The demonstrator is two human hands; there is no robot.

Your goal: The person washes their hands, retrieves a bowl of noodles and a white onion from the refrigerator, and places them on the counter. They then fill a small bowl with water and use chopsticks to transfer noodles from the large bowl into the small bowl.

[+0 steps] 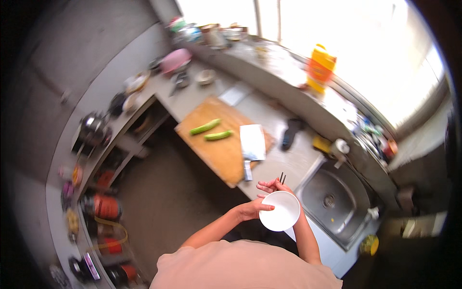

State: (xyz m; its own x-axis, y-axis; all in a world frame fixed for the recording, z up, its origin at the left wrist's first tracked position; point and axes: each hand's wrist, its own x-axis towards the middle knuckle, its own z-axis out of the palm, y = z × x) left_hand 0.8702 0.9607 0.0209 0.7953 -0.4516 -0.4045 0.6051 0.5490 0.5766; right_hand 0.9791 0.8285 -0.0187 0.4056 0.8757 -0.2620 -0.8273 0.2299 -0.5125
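My left hand (254, 208) grips a white bowl (280, 213) by its rim, the thumb over the inside. Just beyond the bowl, my right hand (282, 186) holds a pair of dark sticks that look like chopsticks (283, 177); part of this hand is hidden by the bowl. Ahead, a wooden cutting board (216, 155) lies on the counter with two pieces of green vegetable (205, 127), perhaps cucumber or gourd. A cleaver with a broad bright blade (252, 142) rests on the board's right part, its handle towards me.
A steel sink (335, 195) is set in the counter at the right. Behind the board stand a small bowl (205, 77) and a pink basin (175, 60). A yellow-orange bottle (321, 68) stands on the window ledge. Gas cylinders (107, 206) are under the left counter.
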